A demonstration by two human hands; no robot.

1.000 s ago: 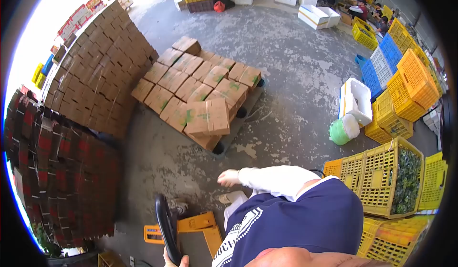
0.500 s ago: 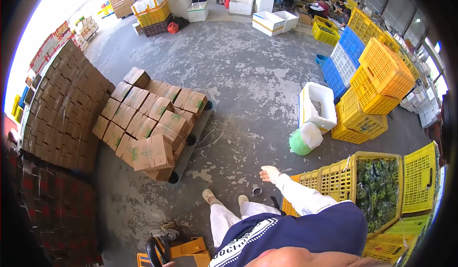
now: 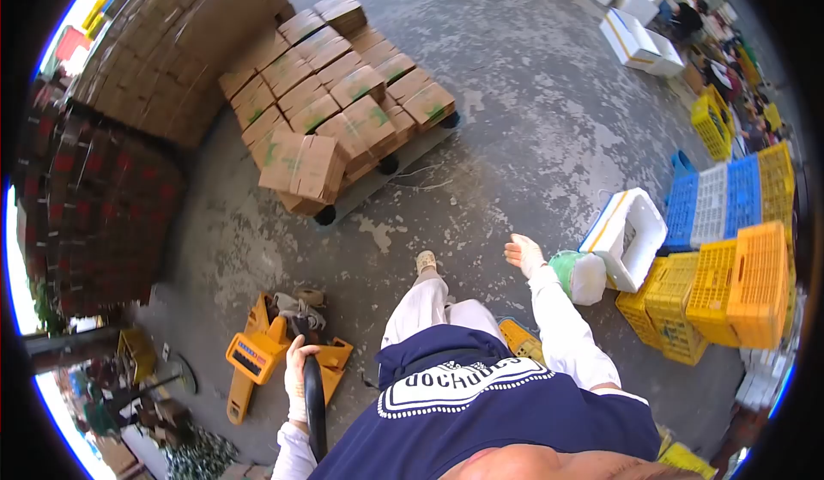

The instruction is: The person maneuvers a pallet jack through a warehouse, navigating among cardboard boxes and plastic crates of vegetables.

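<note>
My left hand is closed around the black handle of an orange pallet jack, low on the left. A greyish bundle, whose kind I cannot make out, lies at the jack's body. My right hand, with a pale glove or covering, is stretched out over the floor with fingers extended and nothing in it. Beside it stands a white bag-like bundle with a green side, next to a white foam box. The hand looks apart from both.
Brown cartons sit on a wheeled platform ahead. Tall carton stacks and dark, red-marked stacks line the left. Yellow crates and blue crates are piled at the right. Several people sit far off at the upper right.
My view has turned left and I have moved along the floor. The pallet jack and my left hand on its handle now show fully. My right hand stays outstretched.
</note>
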